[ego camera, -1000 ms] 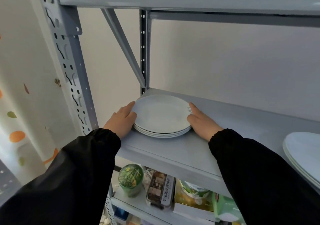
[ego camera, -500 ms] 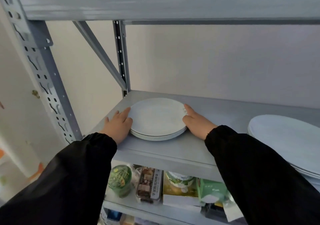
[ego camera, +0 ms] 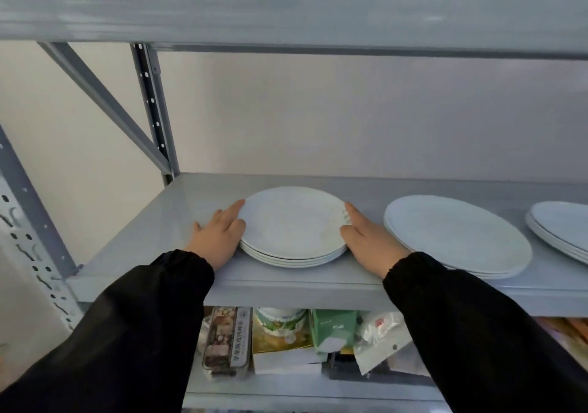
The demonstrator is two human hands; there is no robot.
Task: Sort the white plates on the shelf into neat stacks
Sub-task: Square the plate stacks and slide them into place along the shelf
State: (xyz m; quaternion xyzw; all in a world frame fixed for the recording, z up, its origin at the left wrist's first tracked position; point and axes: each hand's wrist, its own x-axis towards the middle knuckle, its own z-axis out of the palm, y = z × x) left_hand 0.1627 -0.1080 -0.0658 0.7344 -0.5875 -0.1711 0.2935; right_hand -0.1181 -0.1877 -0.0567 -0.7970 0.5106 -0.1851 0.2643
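Small plate stack [ego camera: 292,226] set on grey shelf [ego camera: 178,218], left of centre. Stack flanked by left hand [ego camera: 219,234] and right hand [ego camera: 369,241], straight fingers pressed against rims. Larger stack [ego camera: 458,237] just right; third stack [ego camera: 563,228] at far right edge.

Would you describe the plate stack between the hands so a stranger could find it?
On the grey shelf, take the leftmost of three white stacks. This round stack sits between the left hand and right hand; the neighbouring stack is clearly larger.
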